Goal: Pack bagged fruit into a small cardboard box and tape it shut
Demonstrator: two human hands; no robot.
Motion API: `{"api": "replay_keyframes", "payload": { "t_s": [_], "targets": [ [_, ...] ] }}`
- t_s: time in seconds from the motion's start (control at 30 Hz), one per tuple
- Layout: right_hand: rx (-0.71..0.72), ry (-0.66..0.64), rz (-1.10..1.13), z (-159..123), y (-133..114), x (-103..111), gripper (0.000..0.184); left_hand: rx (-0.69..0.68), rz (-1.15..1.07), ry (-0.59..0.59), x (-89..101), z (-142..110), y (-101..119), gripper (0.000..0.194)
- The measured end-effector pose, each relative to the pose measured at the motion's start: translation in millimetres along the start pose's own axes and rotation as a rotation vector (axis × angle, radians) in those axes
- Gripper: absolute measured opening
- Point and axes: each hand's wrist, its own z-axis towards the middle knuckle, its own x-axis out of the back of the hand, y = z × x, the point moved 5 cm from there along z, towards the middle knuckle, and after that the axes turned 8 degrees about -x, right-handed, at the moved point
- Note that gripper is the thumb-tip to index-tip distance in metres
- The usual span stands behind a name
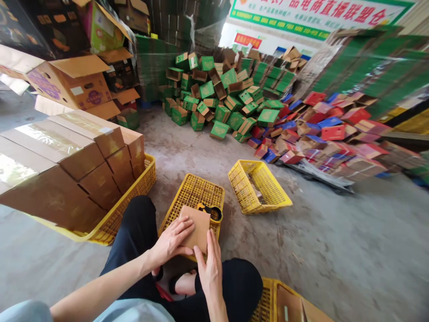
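Concrete floor [335, 250] spreads under a seated person, and at its near middle a small brown cardboard box [197, 226] rests on an upturned yellow crate [192, 194] just ahead of the knees. The left hand [171, 239] lies flat on the box's top with fingers spread, pressing rather than gripping; the right hand [210, 268] stands against the near edge, fingers straight and closed together along the side. By the look of it, the box is being folded or pressed shut, and the next move seems to call for holding the flap down while reaching for the black tape dispenser [212, 211], which sits touching the box's far corner on the same crate. A second yellow crate [258, 185] lies open just beyond to the right. Stacked brown cartons [67, 165] fill a larger yellow basket [134, 192] at the left, close to the left elbow. Farther off, green boxes [221, 98] and red and blue boxes [321, 129] lie heaped, well apart from the hands.
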Motion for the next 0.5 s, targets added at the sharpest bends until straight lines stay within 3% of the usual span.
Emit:
{"api": "replay_keyframes", "payload": {
  "t_s": [0.13, 0.27, 0.5],
  "targets": [
    [0.077, -0.078, -0.050, 26.0, -27.8, 4.5, 0.042, -0.004, -0.032, 0.083, -1.9, -3.5, 2.5, 0.076],
    [0.102, -0.172, -0.068, 56.2, -54.2, 0.2, 0.036, -0.017, -0.045, 0.131, -3.2, -3.3, 3.8, 0.070],
    [0.048, -0.216, -0.107, 70.8, -50.2, -15.3, 0.039, -0.026, -0.015, 0.164, -9.2, -2.9, -0.9, 0.071]
  ]
}}
